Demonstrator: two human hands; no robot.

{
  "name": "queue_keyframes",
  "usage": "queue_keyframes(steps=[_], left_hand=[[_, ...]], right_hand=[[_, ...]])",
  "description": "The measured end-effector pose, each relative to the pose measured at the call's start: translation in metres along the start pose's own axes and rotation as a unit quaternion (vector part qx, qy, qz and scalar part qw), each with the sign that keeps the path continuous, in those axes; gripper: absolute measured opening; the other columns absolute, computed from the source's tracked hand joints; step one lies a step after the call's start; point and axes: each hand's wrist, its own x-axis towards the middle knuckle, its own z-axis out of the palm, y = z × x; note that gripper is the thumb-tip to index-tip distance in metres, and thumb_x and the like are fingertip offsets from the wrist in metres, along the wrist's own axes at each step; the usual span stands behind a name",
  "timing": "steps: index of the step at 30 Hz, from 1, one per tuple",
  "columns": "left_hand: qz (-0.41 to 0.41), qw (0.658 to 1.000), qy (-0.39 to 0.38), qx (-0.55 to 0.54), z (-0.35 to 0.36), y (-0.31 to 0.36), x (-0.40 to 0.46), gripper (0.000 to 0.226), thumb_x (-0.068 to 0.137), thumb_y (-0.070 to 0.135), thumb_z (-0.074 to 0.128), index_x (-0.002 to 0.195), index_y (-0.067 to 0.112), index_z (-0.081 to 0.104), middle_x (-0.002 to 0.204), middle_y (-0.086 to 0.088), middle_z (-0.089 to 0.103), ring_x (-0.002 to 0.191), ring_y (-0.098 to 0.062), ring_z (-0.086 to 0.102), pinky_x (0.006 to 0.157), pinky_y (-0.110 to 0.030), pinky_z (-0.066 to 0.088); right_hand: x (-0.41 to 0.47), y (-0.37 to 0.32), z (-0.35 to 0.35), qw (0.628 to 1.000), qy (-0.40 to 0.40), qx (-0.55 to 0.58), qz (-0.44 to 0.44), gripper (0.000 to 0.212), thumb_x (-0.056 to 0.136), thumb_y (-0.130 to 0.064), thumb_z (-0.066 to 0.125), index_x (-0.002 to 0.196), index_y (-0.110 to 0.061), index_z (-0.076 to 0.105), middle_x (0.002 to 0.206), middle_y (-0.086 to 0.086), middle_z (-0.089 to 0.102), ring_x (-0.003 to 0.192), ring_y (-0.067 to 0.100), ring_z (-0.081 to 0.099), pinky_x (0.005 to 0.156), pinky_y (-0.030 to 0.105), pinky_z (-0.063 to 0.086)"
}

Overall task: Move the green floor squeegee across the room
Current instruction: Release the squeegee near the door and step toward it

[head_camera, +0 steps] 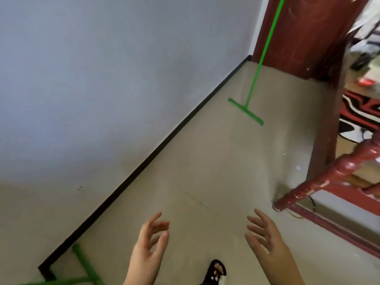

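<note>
The green floor squeegee (246, 111) stands ahead, its flat head on the beige floor and its long green handle leaning up against the dark red door at the top right. My left hand (149, 247) and my right hand (265, 237) are raised at the bottom of the view, both empty with fingers spread apart. They are far short of the squeegee, with bare floor between.
A grey wall with a black skirting (144, 161) runs along the left. A red wooden bed frame post (320, 182) juts in at the right. Green pipes (82, 266) lie at the bottom left corner. A patterned rug (359, 112) shows through the doorway. My sandalled foot (217, 271) is below.
</note>
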Motion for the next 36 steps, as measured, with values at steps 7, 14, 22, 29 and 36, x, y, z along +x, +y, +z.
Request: queue_keyframes(steps=[7, 14, 22, 29, 36], left_hand=[[-0.003, 0.992, -0.118, 0.038, 0.105, 0.042, 0.076, 0.044, 0.084, 0.004, 0.056, 0.105, 0.041, 0.048, 0.093, 0.005, 0.065, 0.092, 0.006, 0.058, 0.084, -0.021, 0.044], [-0.001, 0.991, -0.125, 0.049, 0.178, 0.059, 0.188, 0.031, 0.086, 0.02, 0.055, 0.105, 0.045, 0.052, 0.1, 0.02, 0.061, 0.093, 0.004, 0.059, 0.081, -0.019, 0.047], [0.05, 0.983, -0.164, 0.065, 0.27, 0.135, 0.39, 0.039, 0.087, 0.008, 0.05, 0.11, 0.038, 0.045, 0.097, 0.007, 0.066, 0.098, 0.001, 0.058, 0.085, -0.023, 0.042], [0.066, 0.976, -0.199, 0.06, 0.367, 0.18, 0.519, 0.035, 0.079, 0.027, 0.05, 0.112, 0.039, 0.047, 0.105, 0.02, 0.061, 0.099, -0.001, 0.06, 0.081, -0.016, 0.048], [0.069, 0.984, -0.155, 0.052, 0.498, 0.215, 0.637, 0.033, 0.087, 0.023, 0.051, 0.109, 0.046, 0.045, 0.105, 0.023, 0.06, 0.098, 0.0, 0.06, 0.081, -0.018, 0.047]], right_hand=[[0.058, 0.022, -0.081, 0.995, 0.081, 0.028, 0.042, 0.049, 0.067, -0.039, 0.058, 0.113, -0.046, 0.042, 0.117, -0.009, 0.059, 0.1, -0.005, 0.057, 0.09, 0.029, 0.042], [0.171, 0.032, -0.132, 0.991, 0.104, 0.046, 0.068, 0.047, 0.073, -0.033, 0.058, 0.116, -0.045, 0.041, 0.117, -0.012, 0.058, 0.1, -0.008, 0.056, 0.09, 0.028, 0.043], [0.368, 0.004, -0.218, 0.97, 0.218, 0.09, 0.06, 0.046, 0.075, -0.011, 0.068, 0.104, -0.036, 0.043, 0.107, 0.011, 0.058, 0.078, -0.018, 0.058, 0.066, 0.002, 0.045], [0.485, -0.028, -0.29, 0.95, 0.292, 0.105, 0.042, 0.031, 0.078, -0.044, 0.057, 0.106, -0.049, 0.045, 0.111, -0.01, 0.06, 0.094, -0.007, 0.059, 0.079, 0.011, 0.048], [0.643, -0.024, -0.406, 0.962, 0.263, 0.074, 0.022, 0.059, 0.06, -0.069, 0.055, 0.113, -0.046, 0.042, 0.115, 0.001, 0.06, 0.094, -0.011, 0.058, 0.074, 0.008, 0.047]])
